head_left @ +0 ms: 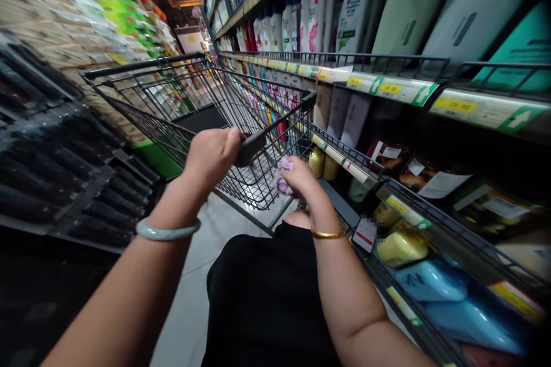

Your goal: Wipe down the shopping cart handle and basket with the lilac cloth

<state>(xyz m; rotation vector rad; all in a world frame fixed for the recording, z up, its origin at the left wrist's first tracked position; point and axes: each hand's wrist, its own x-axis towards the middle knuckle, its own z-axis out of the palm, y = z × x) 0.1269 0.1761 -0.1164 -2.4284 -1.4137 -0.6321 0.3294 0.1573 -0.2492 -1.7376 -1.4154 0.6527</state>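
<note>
My left hand (212, 153) is closed around the dark handle (252, 149) of a black wire shopping cart (172, 120). A pale jade-like bangle (167, 230) circles that wrist. To its right, beside the cart's near end, my right hand (299, 175) grips a crumpled lilac cloth (284, 176), and a gold bangle (328, 234) sits on that wrist. The fingertips of the right hand are partly hidden by the cloth. Through the wires the cart's basket shows no goods that I can make out.
Shelves on the right carry shampoo bottles (316, 14), more bottles (430, 278) lower down and price strips (387, 89). Stacked packs (55, 28) and dark packaged goods (73, 149) line the left. The tiled floor (191, 258) of the aisle runs ahead between them.
</note>
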